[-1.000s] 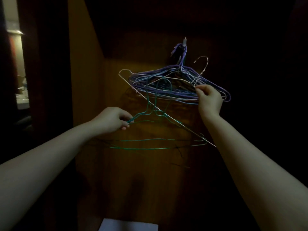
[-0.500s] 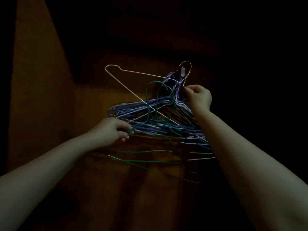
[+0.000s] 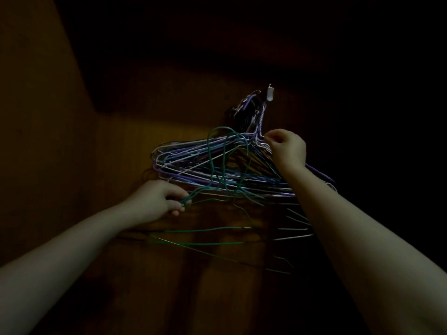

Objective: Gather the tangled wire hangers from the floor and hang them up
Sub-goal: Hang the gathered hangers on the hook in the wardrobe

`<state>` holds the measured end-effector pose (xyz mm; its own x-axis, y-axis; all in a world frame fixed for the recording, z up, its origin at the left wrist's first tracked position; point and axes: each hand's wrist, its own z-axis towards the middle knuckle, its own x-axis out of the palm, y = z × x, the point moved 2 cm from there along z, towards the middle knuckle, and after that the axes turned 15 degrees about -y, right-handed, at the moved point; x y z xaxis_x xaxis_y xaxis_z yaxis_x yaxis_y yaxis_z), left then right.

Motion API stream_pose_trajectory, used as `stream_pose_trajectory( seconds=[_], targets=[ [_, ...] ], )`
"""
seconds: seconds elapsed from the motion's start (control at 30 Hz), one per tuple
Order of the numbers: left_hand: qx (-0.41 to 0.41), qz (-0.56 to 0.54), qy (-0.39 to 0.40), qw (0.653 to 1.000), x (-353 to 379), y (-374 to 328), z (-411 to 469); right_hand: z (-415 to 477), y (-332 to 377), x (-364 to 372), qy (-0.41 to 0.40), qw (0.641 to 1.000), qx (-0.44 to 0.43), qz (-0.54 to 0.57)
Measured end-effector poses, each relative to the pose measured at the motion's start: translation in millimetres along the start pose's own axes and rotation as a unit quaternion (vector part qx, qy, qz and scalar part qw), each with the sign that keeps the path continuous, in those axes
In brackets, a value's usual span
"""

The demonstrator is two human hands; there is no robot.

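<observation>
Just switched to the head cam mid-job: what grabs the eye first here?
A tangle of purple and white hangers glows mid-frame in the dark, its hooks bunched at a small white hook on the wooden wall. The right hand pinches the necks just under it. Lower left, the left hand grips a green hanger looped through the bundle.

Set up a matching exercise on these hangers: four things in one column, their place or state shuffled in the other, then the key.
Things
1. left hand
2. right hand
3. wall hook
4. green hangers

Place or state
A. white, highest of all, on the wooden wall
B. pinches wire at the necks of the purple hangers
C. pinches a green wire, lower left
D. hang lowest, tangled into the purple ones

Pairs: 1-C, 2-B, 3-A, 4-D
</observation>
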<state>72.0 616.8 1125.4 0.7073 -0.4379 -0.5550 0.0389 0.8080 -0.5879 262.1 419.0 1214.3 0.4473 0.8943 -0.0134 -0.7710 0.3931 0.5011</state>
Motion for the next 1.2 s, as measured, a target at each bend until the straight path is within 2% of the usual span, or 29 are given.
stream_pose_trajectory(
  seconds=[0.17, 0.23, 0.33, 0.47, 0.53, 0.7, 0.87, 1.07, 1.2],
  targets=[
    [-0.014, 0.014, -0.015, 1.000, -3.0, -11.3, -21.5, -9.4, 10.6, -10.9, 0.013, 0.998, -0.013, -0.052],
    [-0.032, 0.008, -0.024, 0.999, -4.8, -16.8, -35.5, -22.7, 13.9, -23.2, -0.008, 0.999, 0.003, -0.051],
    [-0.052, -0.002, -0.033, 0.998, -2.4, -30.7, -64.3, -62.8, 22.9, -56.0, -0.036, 0.995, 0.082, 0.041],
    [-0.085, -0.038, -0.064, 0.994, 8.7, -55.6, -110.1, -146.2, 38.8, -114.8, -0.046, 0.976, 0.146, 0.157],
    [-0.099, -0.040, -0.082, 0.991, 16.3, -67.7, -132.2, -187.5, 43.5, -139.5, -0.034, 0.967, 0.184, 0.176],
    [-0.141, -0.059, -0.094, 0.984, 46.4, -94.1, -203.0, -259.9, 35.6, -186.9, 0.059, 0.955, 0.252, 0.148],
    [-0.188, -0.079, -0.092, 0.975, 66.7, -106.8, -265.3, -275.7, 14.6, -230.5, 0.013, 0.971, 0.228, 0.075],
    [-0.192, -0.071, -0.103, 0.973, 70.6, -118.4, -305.1, -293.4, 2.9, -261.3, 0.107, 0.966, 0.231, 0.051],
    [-0.203, -0.069, -0.117, 0.970, 67.0, -118.9, -313.2, -294.7, 3.4, -265.5, 0.130, 0.956, 0.235, 0.117]
  ],
)
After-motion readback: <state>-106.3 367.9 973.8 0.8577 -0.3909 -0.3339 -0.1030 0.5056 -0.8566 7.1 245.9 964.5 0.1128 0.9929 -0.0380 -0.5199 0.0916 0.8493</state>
